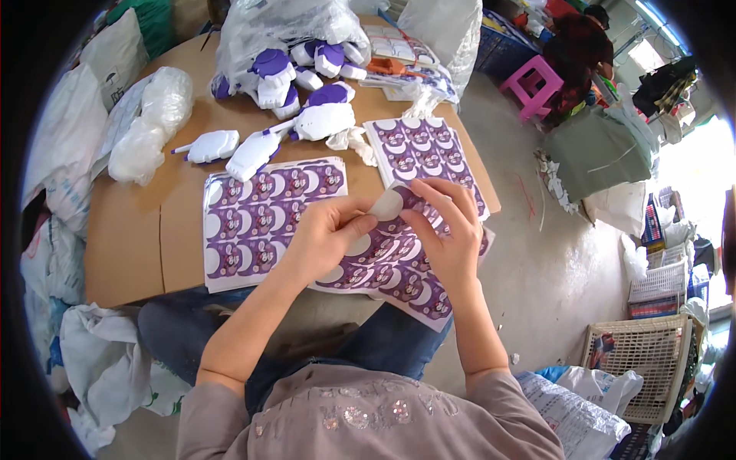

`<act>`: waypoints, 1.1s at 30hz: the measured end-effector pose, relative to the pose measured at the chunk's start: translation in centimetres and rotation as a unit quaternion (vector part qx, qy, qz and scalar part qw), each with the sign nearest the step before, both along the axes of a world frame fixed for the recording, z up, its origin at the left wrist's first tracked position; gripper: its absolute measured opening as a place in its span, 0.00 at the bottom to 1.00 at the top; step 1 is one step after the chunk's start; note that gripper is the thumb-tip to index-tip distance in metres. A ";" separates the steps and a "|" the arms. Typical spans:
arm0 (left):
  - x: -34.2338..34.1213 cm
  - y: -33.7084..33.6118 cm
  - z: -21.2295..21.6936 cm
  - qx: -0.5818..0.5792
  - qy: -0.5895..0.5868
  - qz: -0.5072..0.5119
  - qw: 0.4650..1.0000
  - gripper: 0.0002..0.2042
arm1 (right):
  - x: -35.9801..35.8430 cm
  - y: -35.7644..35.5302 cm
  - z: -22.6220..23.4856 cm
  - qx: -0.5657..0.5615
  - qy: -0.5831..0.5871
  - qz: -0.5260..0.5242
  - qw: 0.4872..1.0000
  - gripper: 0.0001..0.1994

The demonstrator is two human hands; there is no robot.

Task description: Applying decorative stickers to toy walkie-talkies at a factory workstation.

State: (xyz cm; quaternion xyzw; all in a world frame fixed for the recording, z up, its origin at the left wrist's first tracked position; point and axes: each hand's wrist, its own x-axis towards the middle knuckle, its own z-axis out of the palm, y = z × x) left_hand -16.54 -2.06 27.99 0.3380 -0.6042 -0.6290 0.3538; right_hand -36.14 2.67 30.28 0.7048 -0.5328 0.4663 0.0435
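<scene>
Small round sticker, pale grey-white on one side with a purple printed part, is up off the sheets, between the two hands. Left hand: thumb and index fingertip pinched together on its pale left edge. Right hand: thumb and index closed on the purple right edge, remaining fingers curled behind. Sticker bridges the gap, tilted, directly above the purple-and-white printed paper sticker sheet, which overhangs the table's front edge over the lap.

Counts:
- Stickers in hand: 1.
- Sheet groups: 3. The one under the hands, plus a left stack of purple-and-white sticker sheets beside the left forearm, and a right stack of matching sheets just beyond the right fingers. Sheets per stack: can't tell.
- White plastic gadgets with purple trim, nearest the sheets: 3. More pile up behind at the crumpled clear plastic bag; they overlap, no reliable count.
- Orange-handled tool: 1, at the far side of the brown cardboard tabletop.
- Bundle of clear plastic wrap: 1, left side of the tabletop.
- Pink plastic stool: 1, on the grey floor, beside 1 other person.
</scene>
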 end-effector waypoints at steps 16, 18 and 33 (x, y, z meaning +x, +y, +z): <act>3.1 2.7 -0.1 -0.205 -0.126 0.109 0.964 0.07 | 3.6 0.1 -2.0 0.202 -0.084 0.116 0.969 0.10; 2.9 2.8 -0.2 -0.221 -0.106 0.131 0.961 0.06 | 3.9 0.0 -1.8 0.143 -0.097 0.139 0.975 0.12; 2.6 3.1 0.5 -0.053 -0.014 0.168 0.984 0.07 | 4.2 -0.6 -2.3 -0.102 0.131 0.062 0.984 0.15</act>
